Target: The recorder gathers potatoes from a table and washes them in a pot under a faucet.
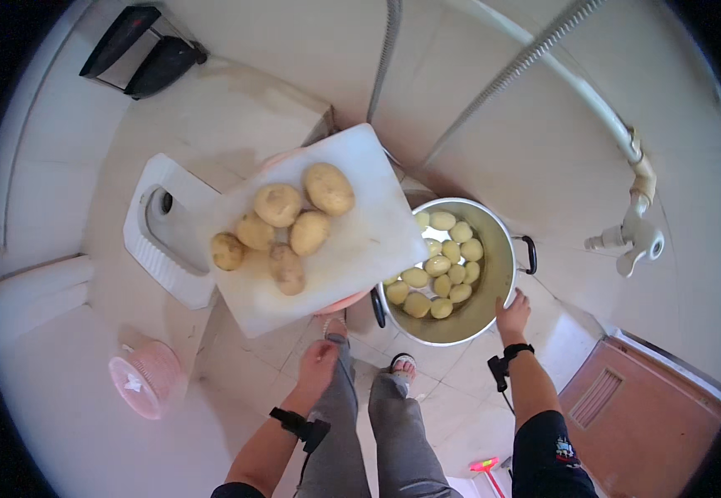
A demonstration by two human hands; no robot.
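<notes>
A white cutting board [335, 274] lies tilted across a pink basin [348, 304], which is mostly hidden under it. Several unpeeled potatoes [309, 233] rest on the board. To its right stands a large metal pot [493, 249] with black handles, holding several pale peeled potatoes [437, 266]; the board's right corner overlaps its rim. My left hand [319, 367] is loosely curled above my knee, below the board, with nothing visible in it. At the pot's lower right rim is my right hand [513, 317], its thumb and fingers apart, seemingly touching the edge.
A white squat toilet [173, 228] is set in the raised floor at left. A pink lidded bin [149, 378] stands lower left. On the right wall is a white tap [638, 241]; metal hoses [510, 75] hang above. A pink door panel [634, 415] is at lower right.
</notes>
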